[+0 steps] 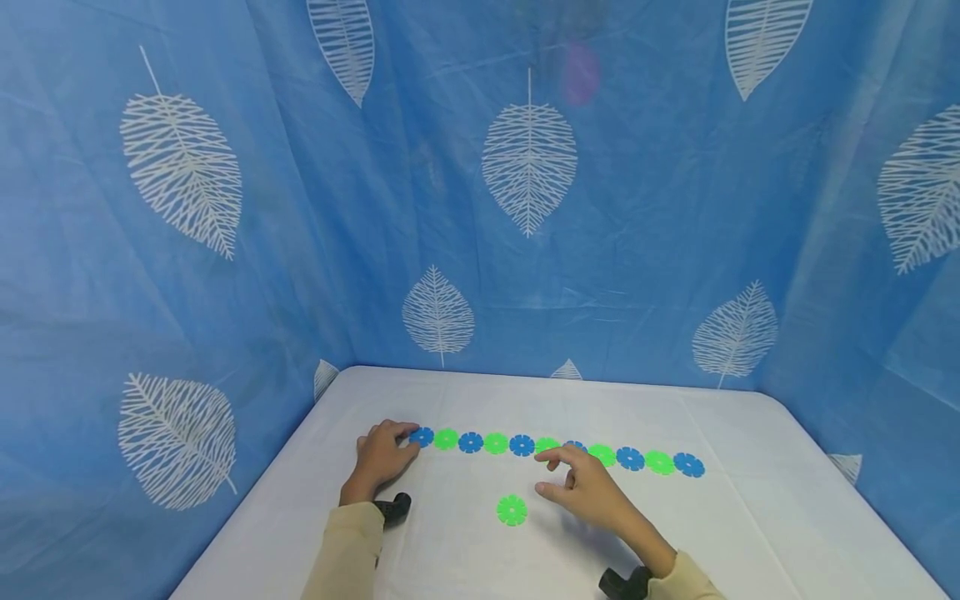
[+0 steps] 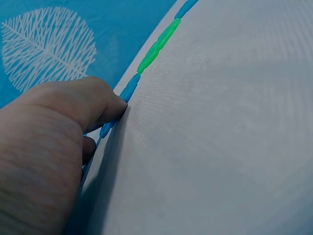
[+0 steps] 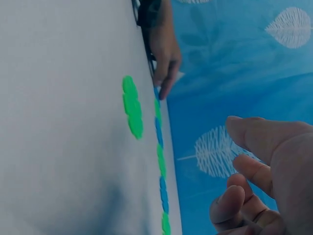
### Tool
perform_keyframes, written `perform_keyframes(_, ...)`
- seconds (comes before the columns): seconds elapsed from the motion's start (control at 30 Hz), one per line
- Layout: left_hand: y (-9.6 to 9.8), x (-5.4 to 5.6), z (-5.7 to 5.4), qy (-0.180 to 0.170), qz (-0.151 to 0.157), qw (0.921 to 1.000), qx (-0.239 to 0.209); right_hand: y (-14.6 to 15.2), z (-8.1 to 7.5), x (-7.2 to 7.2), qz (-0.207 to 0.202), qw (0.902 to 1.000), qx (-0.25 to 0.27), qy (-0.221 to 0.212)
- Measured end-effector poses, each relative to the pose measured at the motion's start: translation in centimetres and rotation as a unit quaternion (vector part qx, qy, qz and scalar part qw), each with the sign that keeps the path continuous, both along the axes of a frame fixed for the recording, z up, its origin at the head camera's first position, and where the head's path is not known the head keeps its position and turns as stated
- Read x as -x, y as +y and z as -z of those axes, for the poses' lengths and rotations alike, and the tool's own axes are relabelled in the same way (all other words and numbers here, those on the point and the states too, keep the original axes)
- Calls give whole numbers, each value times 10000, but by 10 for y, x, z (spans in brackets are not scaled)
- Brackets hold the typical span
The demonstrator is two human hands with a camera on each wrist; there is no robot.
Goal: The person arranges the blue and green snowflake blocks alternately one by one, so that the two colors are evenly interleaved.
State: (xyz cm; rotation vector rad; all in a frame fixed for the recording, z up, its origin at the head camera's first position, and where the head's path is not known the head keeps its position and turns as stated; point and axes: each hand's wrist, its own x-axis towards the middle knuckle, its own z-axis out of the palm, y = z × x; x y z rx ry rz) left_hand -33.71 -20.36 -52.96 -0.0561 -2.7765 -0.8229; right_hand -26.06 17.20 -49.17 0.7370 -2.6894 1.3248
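Observation:
A row of notched plastic building discs, blue and green by turns, runs across the table. At its left end my left hand (image 1: pixel 385 457) pinches the end blue disc (image 1: pixel 423 437) between thumb and fingers. In the left wrist view my thumb lies at the near edge of that blue disc (image 2: pixel 130 87), and most of my other fingers are hidden. My right hand (image 1: pixel 588 490) hovers over the table in front of the row's middle, its fingers loosely bent and holding nothing. A single green disc (image 1: pixel 512 510) lies flat on the near side of the row, left of my right hand.
The white-covered table (image 1: pixel 750 517) has rounded far corners. A blue curtain (image 1: pixel 637 208) with white leaf prints hangs behind it and along both sides. Dark devices are strapped at the left wrist (image 1: pixel 395 509) and the right wrist (image 1: pixel 626 583).

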Motion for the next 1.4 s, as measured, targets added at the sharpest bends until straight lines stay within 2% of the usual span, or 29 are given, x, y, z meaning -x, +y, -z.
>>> perform_keyframes(0.27,0,-1,-2,-8,10,10000,-44,-17,6,-6,-513,9951,259,-802)
perform_keyframes(0.37,0,-1,-1,-21,2,10000,-18,-21,10,-8,-622,9943,243,-836)
perform_keyframes(0.53,-1,-1,0,-69,-14,10000,-13,-25,18,-10,-691,9957,4,-614)
perform_keyframes(0.73,1,-1,-1,-44,-20,10000,-16,-27,23,-9,-550,9969,-515,-205)
perform_keyframes(0.87,1,-2,-3,-51,-21,10000,-32,-27,27,-9,-389,9948,-933,95)
perform_keyframes(1.03,1,-2,-2,-79,-39,10000,-20,-29,31,-8,-308,9907,-1295,275)
perform_keyframes(1.4,2,-4,-5,22,-2,10000,-19,-32,27,-10,-242,9889,-1425,342)
